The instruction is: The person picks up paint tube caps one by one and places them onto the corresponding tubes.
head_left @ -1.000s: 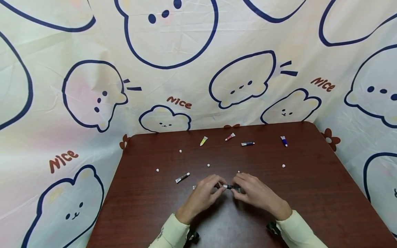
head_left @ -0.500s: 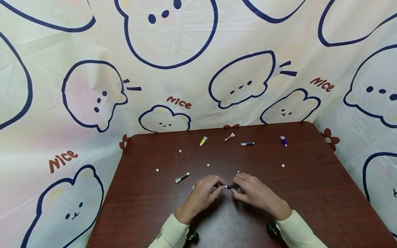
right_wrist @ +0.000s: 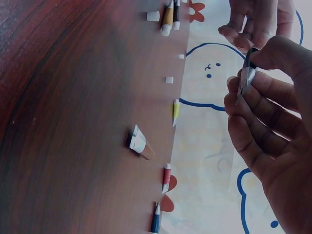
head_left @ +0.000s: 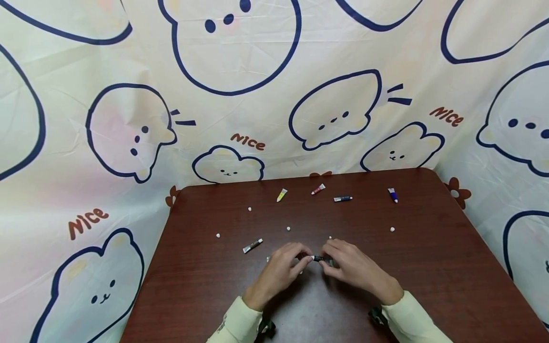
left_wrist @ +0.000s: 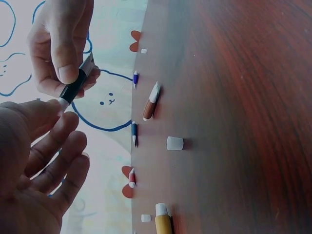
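Observation:
In the head view, a small black paint tube [head_left: 319,258] lies sideways between the two hands. My right hand [head_left: 353,264] grips its body; in the right wrist view the flat silvery end of the tube [right_wrist: 247,78] sticks out past the thumb. My left hand [head_left: 280,264] pinches the tube's white cap end [left_wrist: 64,103] between thumb and forefinger, its other fingers spread loosely. Both hands hold the tube above the brown table [head_left: 206,295]. A white cap [head_left: 301,272] lies on the table beside the left thumb.
Brown [head_left: 252,246], yellow [head_left: 281,195], red [head_left: 318,189], dark blue [head_left: 342,198] and violet-blue [head_left: 392,195] tubes lie scattered. Another brown tube [left_wrist: 152,101] is mostly behind the right hand. Several white caps [head_left: 288,228] dot the table. A printed cloth [head_left: 231,114] hangs behind.
The left thumb and forefinger have shifted slightly right along the tube's white end, covering more of it. A white cap beside the left thumb has come into view. The right hand stays put.

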Demonstrator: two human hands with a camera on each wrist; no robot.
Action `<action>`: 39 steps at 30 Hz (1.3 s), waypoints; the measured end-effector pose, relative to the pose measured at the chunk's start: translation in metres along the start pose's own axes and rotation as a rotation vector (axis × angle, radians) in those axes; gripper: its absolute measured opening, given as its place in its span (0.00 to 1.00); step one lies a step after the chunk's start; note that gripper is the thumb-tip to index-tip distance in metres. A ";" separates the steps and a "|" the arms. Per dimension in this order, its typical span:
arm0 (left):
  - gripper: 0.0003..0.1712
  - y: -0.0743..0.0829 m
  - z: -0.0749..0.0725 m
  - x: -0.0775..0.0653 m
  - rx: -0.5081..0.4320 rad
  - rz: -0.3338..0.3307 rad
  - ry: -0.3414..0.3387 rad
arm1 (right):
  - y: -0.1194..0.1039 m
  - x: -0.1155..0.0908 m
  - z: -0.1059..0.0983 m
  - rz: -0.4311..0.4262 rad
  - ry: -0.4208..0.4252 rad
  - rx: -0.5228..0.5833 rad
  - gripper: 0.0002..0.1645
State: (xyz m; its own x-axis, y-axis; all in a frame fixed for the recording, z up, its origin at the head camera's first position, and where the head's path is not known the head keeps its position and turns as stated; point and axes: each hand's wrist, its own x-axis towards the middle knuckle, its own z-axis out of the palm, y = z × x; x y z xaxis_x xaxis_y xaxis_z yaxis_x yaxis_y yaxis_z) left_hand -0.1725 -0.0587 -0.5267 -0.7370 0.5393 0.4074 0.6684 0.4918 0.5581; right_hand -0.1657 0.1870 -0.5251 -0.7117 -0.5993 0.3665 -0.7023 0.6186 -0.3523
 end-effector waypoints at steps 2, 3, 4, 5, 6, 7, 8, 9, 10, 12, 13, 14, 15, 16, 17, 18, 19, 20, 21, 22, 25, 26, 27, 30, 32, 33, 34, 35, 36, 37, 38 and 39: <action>0.01 0.000 0.000 0.001 0.002 0.015 0.003 | 0.000 -0.001 0.000 0.002 -0.005 0.000 0.08; 0.02 0.000 0.000 0.001 0.000 0.022 0.004 | 0.000 -0.001 0.000 0.004 -0.007 0.000 0.08; 0.03 0.001 0.001 0.001 -0.005 0.028 0.005 | 0.000 -0.001 0.000 0.006 -0.009 0.000 0.08; 0.04 0.001 0.001 0.001 -0.010 0.033 0.006 | 0.000 -0.001 0.000 0.007 -0.009 -0.001 0.08; 0.04 0.001 0.001 0.002 -0.012 0.038 0.005 | 0.000 -0.001 0.000 0.008 -0.010 -0.002 0.08; 0.05 0.001 0.001 0.002 -0.014 0.041 0.003 | 0.000 -0.002 0.000 0.008 -0.010 -0.002 0.08; 0.05 0.001 0.001 0.002 -0.015 0.043 0.002 | 0.000 -0.002 -0.001 0.007 -0.009 -0.001 0.08; 0.05 0.001 0.001 0.002 -0.016 0.044 0.001 | 0.000 -0.002 -0.001 0.004 -0.008 -0.002 0.08; 0.05 0.001 0.001 0.002 -0.013 0.044 0.000 | 0.000 -0.002 -0.001 -0.001 -0.007 -0.002 0.08; 0.05 0.001 0.001 0.001 -0.010 0.040 -0.002 | -0.001 -0.002 0.000 -0.011 -0.002 -0.003 0.08; 0.05 0.001 0.001 0.001 -0.008 0.037 -0.002 | -0.001 -0.001 0.000 -0.017 0.001 -0.002 0.08; 0.05 0.001 0.001 0.001 -0.006 0.034 -0.003 | -0.001 -0.001 0.000 -0.022 0.004 -0.003 0.09; 0.05 0.001 0.001 0.001 -0.005 0.031 -0.003 | -0.001 -0.001 0.000 -0.025 0.005 -0.003 0.09; 0.06 0.000 0.001 0.001 -0.002 0.029 -0.004 | -0.001 -0.001 0.001 -0.026 0.006 -0.003 0.09; 0.06 0.000 0.001 0.001 0.000 0.029 -0.005 | -0.001 -0.001 0.001 -0.027 0.005 -0.002 0.10; 0.06 0.000 0.001 0.001 0.004 0.032 -0.007 | 0.000 -0.001 0.001 -0.026 0.004 -0.002 0.10; 0.06 0.000 0.001 0.001 0.008 0.036 -0.008 | 0.000 -0.001 0.002 -0.023 0.002 0.002 0.10; 0.06 0.000 0.001 0.001 0.015 0.044 -0.007 | 0.000 -0.001 0.002 -0.019 -0.001 0.005 0.10; 0.06 -0.001 0.001 0.001 0.022 0.054 -0.005 | 0.000 -0.002 0.002 -0.015 -0.005 0.008 0.09; 0.06 -0.001 0.001 0.001 0.030 0.067 -0.003 | 0.000 -0.002 0.002 -0.012 -0.007 0.011 0.09; 0.08 -0.002 0.001 0.001 0.049 0.111 0.012 | 0.000 -0.002 0.001 -0.011 -0.012 0.016 0.07; 0.08 -0.002 0.001 0.001 0.054 0.126 0.017 | 0.001 -0.002 0.001 -0.013 -0.012 0.013 0.07; 0.09 -0.003 0.001 0.001 0.058 0.141 0.023 | 0.001 -0.003 0.002 -0.019 -0.011 0.010 0.06; 0.10 -0.004 0.000 0.002 0.065 0.184 0.029 | 0.003 -0.004 0.002 -0.040 -0.004 0.004 0.06; 0.10 -0.005 -0.001 0.002 0.073 0.217 0.028 | 0.004 -0.005 0.002 -0.051 -0.007 0.003 0.06; 0.10 -0.005 -0.001 0.002 0.079 0.234 0.027 | 0.004 -0.005 0.002 -0.055 -0.010 0.003 0.06; 0.10 -0.006 -0.002 0.002 0.087 0.252 0.026 | 0.004 -0.005 0.001 -0.058 -0.015 0.008 0.05; 0.10 -0.006 -0.002 0.002 0.097 0.273 0.027 | 0.005 -0.006 0.001 -0.057 -0.023 0.012 0.05; 0.10 -0.007 -0.003 0.003 0.106 0.291 0.029 | 0.005 -0.006 0.000 -0.055 -0.031 0.018 0.05; 0.10 -0.007 -0.003 0.003 0.116 0.312 0.033 | 0.004 -0.006 -0.001 -0.051 -0.040 0.026 0.05; 0.11 -0.008 -0.003 0.003 0.124 0.333 0.041 | 0.004 -0.006 -0.002 -0.046 -0.048 0.032 0.05; 0.11 -0.008 -0.004 0.003 0.130 0.345 0.045 | 0.004 -0.006 -0.003 -0.041 -0.055 0.035 0.05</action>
State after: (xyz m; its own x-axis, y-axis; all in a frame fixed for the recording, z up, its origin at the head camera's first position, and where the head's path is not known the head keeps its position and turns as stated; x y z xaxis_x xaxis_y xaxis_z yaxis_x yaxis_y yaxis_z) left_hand -0.1807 -0.0634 -0.5274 -0.4677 0.6593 0.5887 0.8834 0.3706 0.2868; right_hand -0.1645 0.1945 -0.5260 -0.6811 -0.6517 0.3337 -0.7306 0.5751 -0.3681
